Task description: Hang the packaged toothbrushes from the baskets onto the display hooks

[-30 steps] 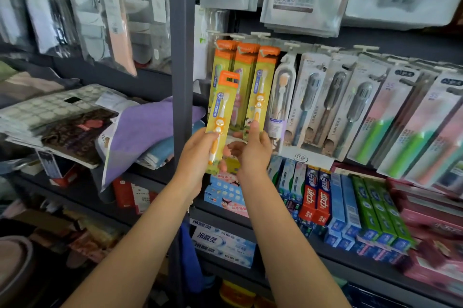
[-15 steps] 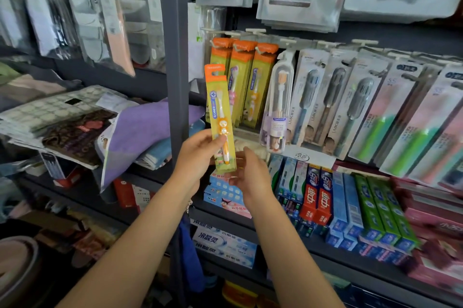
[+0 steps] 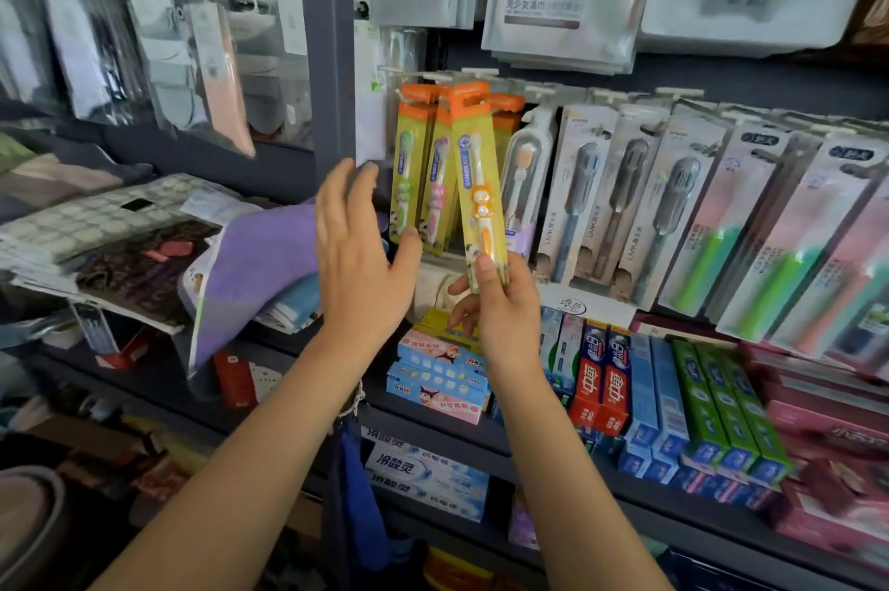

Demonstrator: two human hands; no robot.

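Right hand (image 3: 500, 306) pinches the orange children's toothbrush pack (image 3: 478, 186) by its bottom; left hand (image 3: 358, 263) spread, holding nothing

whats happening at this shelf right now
A person is stocking a shop display. Their right hand pinches the bottom of a yellow toothbrush pack with an orange header card, lifting its top toward the display hooks, where similar yellow packs already hang. The left hand is open beside them, holding nothing. From this view I can't tell whether the pack is hooked yet.
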